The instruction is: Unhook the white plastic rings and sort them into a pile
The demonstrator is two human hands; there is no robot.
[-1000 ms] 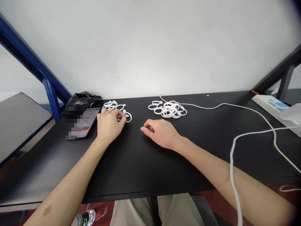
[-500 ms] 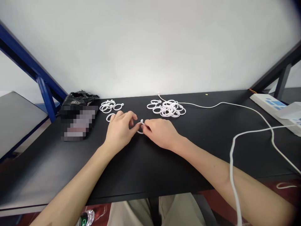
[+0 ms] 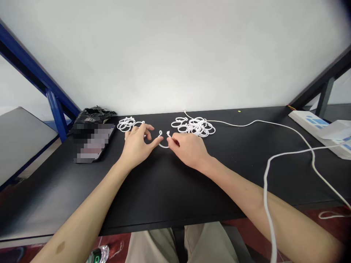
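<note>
In front of me a white plastic snap ring (image 3: pixel 163 147), like a shower curtain ring, stands with its two ends apart at the top. A small loop shows on its left end and a knob on its right end. My right hand (image 3: pixel 188 148) pinches the right side between thumb and fingers. My left hand (image 3: pixel 137 144) has its thumb tip against the left end, while its other fingers are raised apart from the thumb. Behind my right hand lies a pile of similar white rings (image 3: pixel 197 128). A smaller group of rings (image 3: pixel 125 125) is behind my left hand, partly covered by it.
A phone (image 3: pixel 94 142) with a blurred screen lies at the left, before a crumpled black bag (image 3: pixel 91 115). A white cable (image 3: pixel 257 121) runs across the black table (image 3: pixel 175 190) and over my right forearm. A white and blue box (image 3: pixel 315 122) sits far right.
The ring's ends have come apart, leaving a gap at the top. Both hands have shifted slightly upward in view, and the left index finger has moved farther from the thumb.
</note>
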